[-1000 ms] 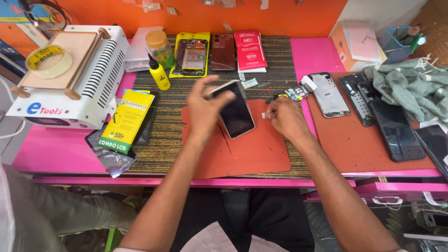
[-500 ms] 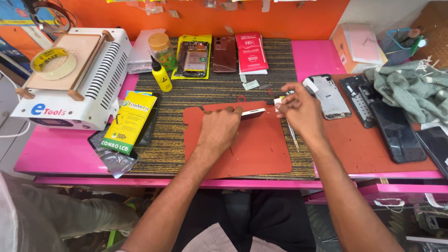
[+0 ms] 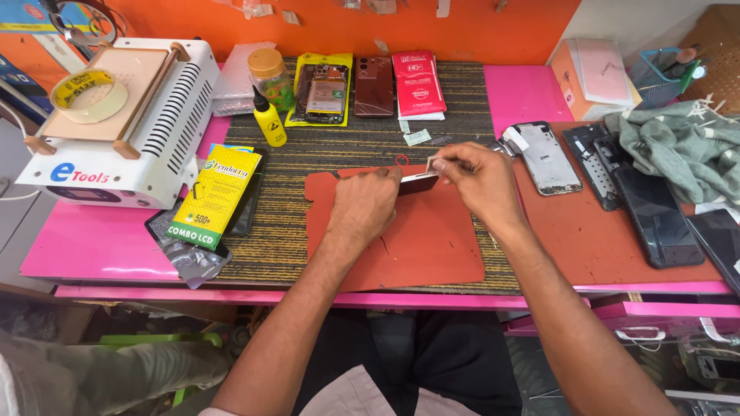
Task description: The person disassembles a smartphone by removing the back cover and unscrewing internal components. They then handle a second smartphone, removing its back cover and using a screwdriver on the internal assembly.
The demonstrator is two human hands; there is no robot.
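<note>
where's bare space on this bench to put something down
Free: the near half of the orange mat below both hands; the pink strip in front of the white machine; the pink patch between red packet and pink box. Crowded: the right side, with dark phone screens and grey cloth.

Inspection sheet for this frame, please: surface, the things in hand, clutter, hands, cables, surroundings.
Surface: pink bench with a red mat over a woven mat.
Things in hand: dark phone, held edge-on above the red mat.
Clutter: white heating machine, tape roll, yellow bottle, yellow packet, opened phones, grey cloth.
Hands: left hand grips the phone; right hand pinches at its edge.
Cables: white cable at far left.
Surroundings: orange wall.
</note>
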